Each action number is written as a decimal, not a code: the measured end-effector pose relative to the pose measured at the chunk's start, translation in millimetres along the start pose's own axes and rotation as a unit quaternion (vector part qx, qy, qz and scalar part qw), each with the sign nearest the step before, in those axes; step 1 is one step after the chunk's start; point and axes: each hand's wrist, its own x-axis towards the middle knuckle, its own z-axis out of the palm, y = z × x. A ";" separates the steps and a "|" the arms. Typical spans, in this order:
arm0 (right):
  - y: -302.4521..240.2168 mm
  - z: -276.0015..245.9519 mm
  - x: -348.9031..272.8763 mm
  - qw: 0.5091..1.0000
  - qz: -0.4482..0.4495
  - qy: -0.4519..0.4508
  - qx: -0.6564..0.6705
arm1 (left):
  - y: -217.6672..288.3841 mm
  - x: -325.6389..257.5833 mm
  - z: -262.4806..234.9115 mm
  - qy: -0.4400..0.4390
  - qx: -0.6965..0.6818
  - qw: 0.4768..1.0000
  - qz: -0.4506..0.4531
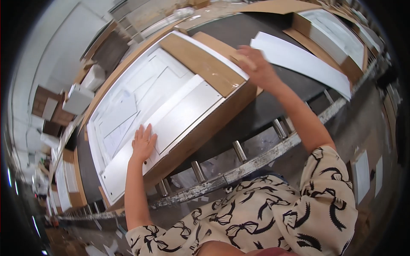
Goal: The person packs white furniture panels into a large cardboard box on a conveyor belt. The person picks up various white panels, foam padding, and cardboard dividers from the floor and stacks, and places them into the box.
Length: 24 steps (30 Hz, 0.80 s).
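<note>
A long open cardboard carton (pixel 200 128) lies aslant in front of me, lined with white foam (pixel 90 134). Inside it are white flat panels (pixel 183 112), a clear plastic bag with papers (pixel 121 109) and a brown cardboard strip (pixel 200 62) across the far right part. My left hand (pixel 144 144) rests flat on the white panel by the near long side, fingers spread. At the carton's right end, my right hand (pixel 261 71) is slightly blurred, its fingers bent around the edge of a cardboard flap (pixel 215 46).
The carton sits on a dark conveyor belt (pixel 230 123) with metal rollers (pixel 239 151) and a worn metal rail (pixel 213 181) nearest me. A loose white board (pixel 301 62) lies to the right, before another open carton (pixel 318 36). Stacked boxes (pixel 53 104) stand at the left.
</note>
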 end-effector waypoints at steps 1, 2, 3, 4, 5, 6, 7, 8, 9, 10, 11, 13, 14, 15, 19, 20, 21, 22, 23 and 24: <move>27.1 -27.7 -16.3 0.998 0.036 0.001 -0.059 | -7.6 0.3 3.2 0.025 0.005 1.000 0.017; 63.0 -57.3 -44.5 0.988 0.077 -0.020 -0.129 | -4.0 1.1 2.2 0.052 0.014 0.998 0.027; 97.1 -85.7 -73.5 0.974 0.120 -0.068 -0.182 | -3.1 -1.5 -0.5 0.087 -0.002 0.996 0.026; 139.4 -115.2 -109.4 0.952 0.141 -0.115 -0.246 | -3.8 -1.0 -4.9 0.109 -0.030 0.993 0.039; 167.3 -141.8 -134.6 0.929 0.185 -0.158 -0.279 | -4.8 -4.4 -10.2 0.132 -0.057 0.989 0.042; 177.5 -165.6 -147.1 0.885 0.230 -0.212 -0.345 | 0.1 -9.9 -16.8 0.137 -0.094 0.986 0.028; 198.5 -190.5 -162.2 0.846 0.267 -0.226 -0.402 | 12.2 -11.2 -24.1 0.142 -0.132 0.981 0.019; 207.3 -205.6 -162.4 0.806 0.307 -0.269 -0.429 | 24.2 -15.6 -30.3 0.140 -0.164 0.976 0.003; 224.8 -218.3 -168.3 0.767 0.315 -0.291 -0.477 | 36.5 -18.5 -33.3 0.141 -0.191 0.971 -0.004; 233.6 -226.1 -162.7 0.735 0.321 -0.331 -0.497 | 48.2 -22.1 -33.7 0.135 -0.198 0.971 -0.005; 256.2 -232.5 -171.4 0.726 0.324 -0.329 -0.509 | 60.8 -23.7 -32.6 0.129 -0.205 0.970 -0.007; 279.3 -230.7 -162.5 0.695 0.353 -0.376 -0.501 | 85.8 -31.6 -32.6 0.113 -0.203 0.972 -0.026; 297.2 -226.8 -162.3 0.725 0.327 -0.362 -0.486 | 94.5 -35.1 -32.1 0.098 -0.201 0.974 -0.042; 313.4 -221.7 -158.2 0.759 0.299 -0.344 -0.465 | 86.4 -41.0 -26.7 0.090 -0.182 0.978 -0.050; 386.3 -215.7 -174.0 0.826 0.189 -0.380 -0.370 | 89.2 -37.3 -29.5 0.077 -0.218 0.961 -0.151; 398.2 -212.0 -181.6 0.820 0.163 -0.397 -0.378 | 72.8 -34.6 -21.5 0.064 -0.211 0.961 -0.169; 409.5 -217.0 -194.8 0.816 0.111 -0.390 -0.411 | 62.0 -30.0 -16.0 0.022 -0.197 0.965 -0.170; 429.5 -247.1 -212.5 0.834 0.015 -0.382 -0.398 | 85.3 -15.6 -23.5 -0.041 -0.194 0.964 -0.179; 418.8 -235.1 -201.3 0.820 0.071 -0.402 -0.402 | 83.4 -20.9 -23.5 -0.032 -0.168 0.965 -0.196; 380.2 -214.9 -174.3 0.807 0.095 -0.419 -0.405 | 80.0 -36.9 -26.1 -0.043 -0.152 0.961 -0.225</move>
